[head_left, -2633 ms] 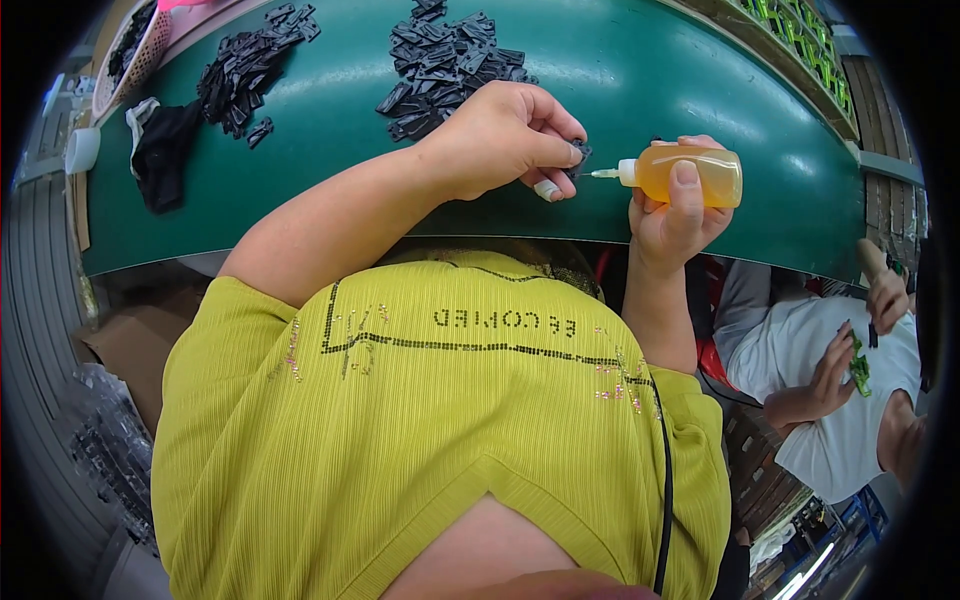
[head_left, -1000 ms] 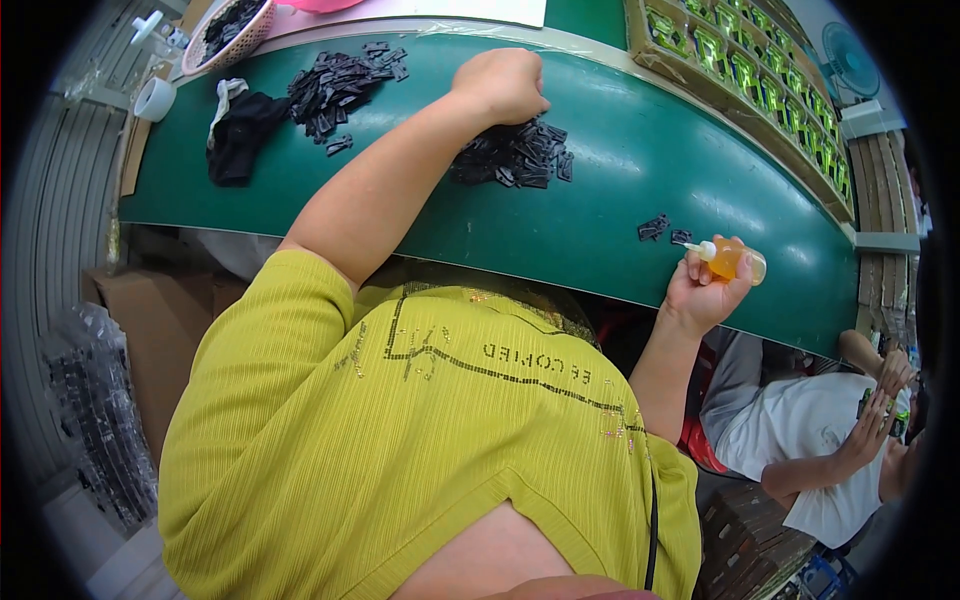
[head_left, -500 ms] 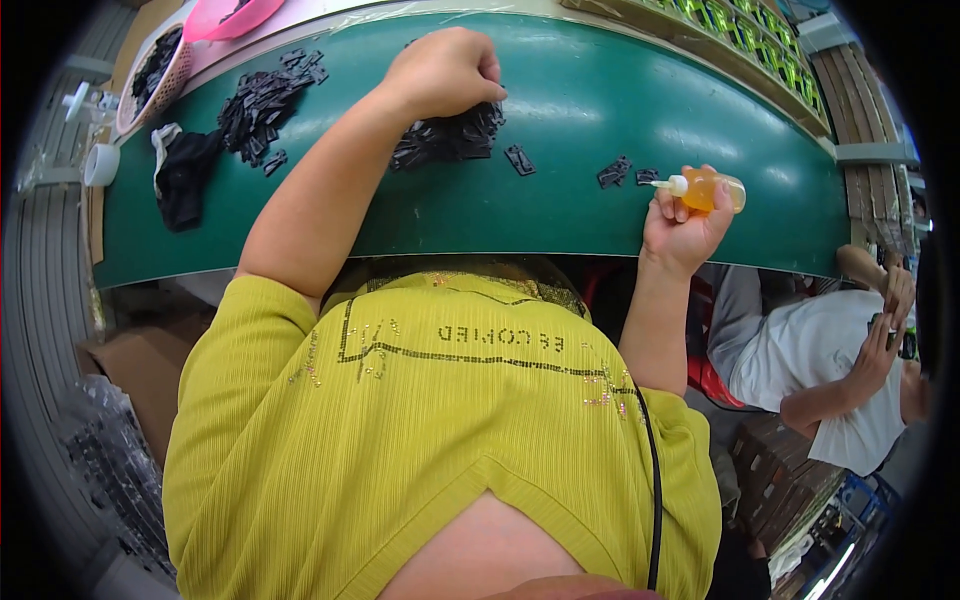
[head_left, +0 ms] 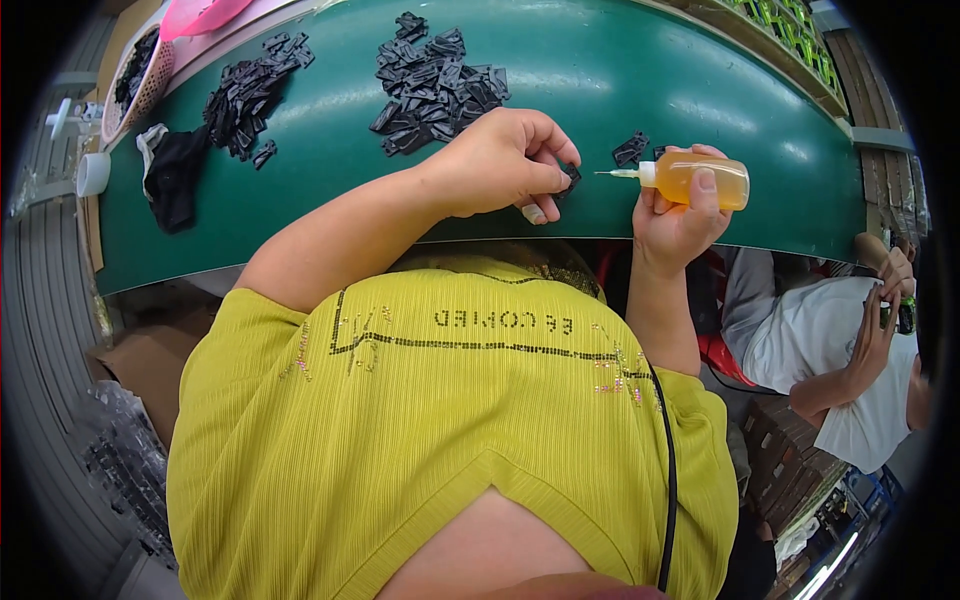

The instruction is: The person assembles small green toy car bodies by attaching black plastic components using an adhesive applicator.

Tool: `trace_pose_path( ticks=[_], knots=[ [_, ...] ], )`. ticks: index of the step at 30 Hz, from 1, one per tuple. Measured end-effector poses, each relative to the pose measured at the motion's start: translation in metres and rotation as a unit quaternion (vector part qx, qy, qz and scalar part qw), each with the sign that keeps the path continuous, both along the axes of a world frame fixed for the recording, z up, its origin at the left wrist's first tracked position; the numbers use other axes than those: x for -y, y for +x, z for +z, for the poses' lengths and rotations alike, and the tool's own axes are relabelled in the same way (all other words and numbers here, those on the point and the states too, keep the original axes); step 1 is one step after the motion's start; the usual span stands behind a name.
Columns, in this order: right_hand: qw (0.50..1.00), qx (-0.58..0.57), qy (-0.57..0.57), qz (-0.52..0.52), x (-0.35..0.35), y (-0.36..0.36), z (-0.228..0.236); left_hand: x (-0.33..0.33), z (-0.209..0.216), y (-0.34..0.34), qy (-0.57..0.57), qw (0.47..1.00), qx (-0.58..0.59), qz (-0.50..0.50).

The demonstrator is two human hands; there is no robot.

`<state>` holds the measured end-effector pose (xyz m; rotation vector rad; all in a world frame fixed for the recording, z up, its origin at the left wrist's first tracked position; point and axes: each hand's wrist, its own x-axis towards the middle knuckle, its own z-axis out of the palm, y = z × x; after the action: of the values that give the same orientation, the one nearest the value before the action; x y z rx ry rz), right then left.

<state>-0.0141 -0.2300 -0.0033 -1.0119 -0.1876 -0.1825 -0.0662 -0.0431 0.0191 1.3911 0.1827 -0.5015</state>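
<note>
My left hand (head_left: 505, 168) pinches a small black plastic part (head_left: 570, 181) between thumb and fingers, just above the green tabletop. A pale wrap shows on one of its fingertips. In my right hand (head_left: 682, 218) lies a clear squeeze bottle (head_left: 715, 181) of amber liquid, held on its side with a white cap. Its thin needle tip (head_left: 612, 173) points left toward the black part, with a small gap between them. Beyond my left hand spreads a loose pile of similar black parts (head_left: 435, 92). A few more parts (head_left: 630, 149) lie beside the bottle tip.
Another heap of black parts (head_left: 250, 98) lies farther left, near a black cloth item (head_left: 177, 180). A pink basket (head_left: 153, 88) and a bright pink basin (head_left: 200, 14) stand at the far left. Green items fill a tray (head_left: 770, 58) at the back right. A co-worker (head_left: 815, 345) sits at right.
My left hand has come from the pile toward the right and nearer to me, now with a black part in its fingers. The bottle in my right hand has shifted slightly left.
</note>
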Motion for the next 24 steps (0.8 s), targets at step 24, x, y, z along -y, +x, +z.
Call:
trace_pose_path(
  ticks=[24],
  knots=[
    [0.98, 0.101, -0.174, 0.011, 0.001, -0.0064, -0.0095, 0.0009, 0.0011, 0.0023, 0.009, 1.0, -0.028, -0.003]
  ],
)
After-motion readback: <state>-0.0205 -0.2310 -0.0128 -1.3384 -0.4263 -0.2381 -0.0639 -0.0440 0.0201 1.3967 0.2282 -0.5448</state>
